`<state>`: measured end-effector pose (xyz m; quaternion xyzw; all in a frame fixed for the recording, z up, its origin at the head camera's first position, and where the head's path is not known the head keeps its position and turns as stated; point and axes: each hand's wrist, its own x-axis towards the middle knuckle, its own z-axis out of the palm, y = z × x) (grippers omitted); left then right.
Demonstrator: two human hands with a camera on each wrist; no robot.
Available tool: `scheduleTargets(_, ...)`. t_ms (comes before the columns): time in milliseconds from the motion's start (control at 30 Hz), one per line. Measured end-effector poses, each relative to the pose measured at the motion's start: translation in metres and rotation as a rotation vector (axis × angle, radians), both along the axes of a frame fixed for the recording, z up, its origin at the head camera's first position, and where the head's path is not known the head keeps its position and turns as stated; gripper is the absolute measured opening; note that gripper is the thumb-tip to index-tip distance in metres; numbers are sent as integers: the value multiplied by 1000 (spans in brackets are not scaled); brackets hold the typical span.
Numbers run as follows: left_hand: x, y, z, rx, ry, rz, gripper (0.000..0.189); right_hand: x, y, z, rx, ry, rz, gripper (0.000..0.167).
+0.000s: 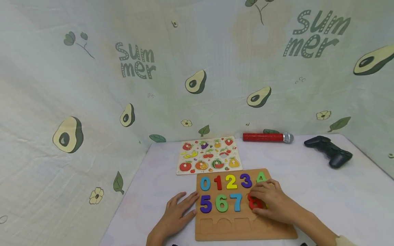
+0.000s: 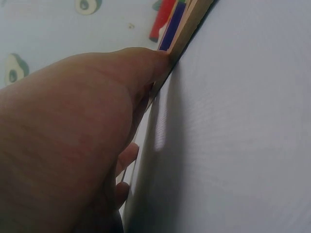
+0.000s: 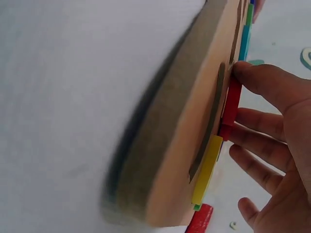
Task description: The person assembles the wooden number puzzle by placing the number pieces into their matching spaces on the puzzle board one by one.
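A wooden number board (image 1: 246, 234) lies on the table with coloured digits in two rows and bare recesses along its near side. My right hand (image 1: 275, 202) reaches over the board's right part and pinches the red number 8 (image 1: 254, 204) between thumb and fingers. In the right wrist view the thumb and a fingertip meet the red 8 (image 3: 232, 99), which sits at the board's surface. Beside it a yellow digit (image 3: 208, 170) shows, mostly covered by the hand in the head view. My left hand (image 1: 176, 217) rests with extended fingers at the board's left edge, its thumb (image 2: 150, 63) touching that edge.
Behind the number board lies a fruit puzzle board (image 1: 176, 167). A red microphone (image 1: 263, 137) and a black game controller (image 1: 328, 150) are at the back right. A patterned cloth (image 1: 215, 112) hangs along the table's back and sides.
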<state>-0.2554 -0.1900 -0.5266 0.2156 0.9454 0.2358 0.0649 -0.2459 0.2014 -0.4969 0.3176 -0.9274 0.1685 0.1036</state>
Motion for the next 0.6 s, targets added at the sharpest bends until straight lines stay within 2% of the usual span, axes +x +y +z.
scheduleTargets(267,-1,0,1,4,-2,-6,56,-1,-2,-1,-12,45,21,39)
scheduleTargets(433,-3,0,1,2,2,-7,56,-1,-3,2,-2,-28,-4,40)
scheduleTargets(600,-7,2,1,25,24,-26,55,3,1,6,8,-80,-86,40)
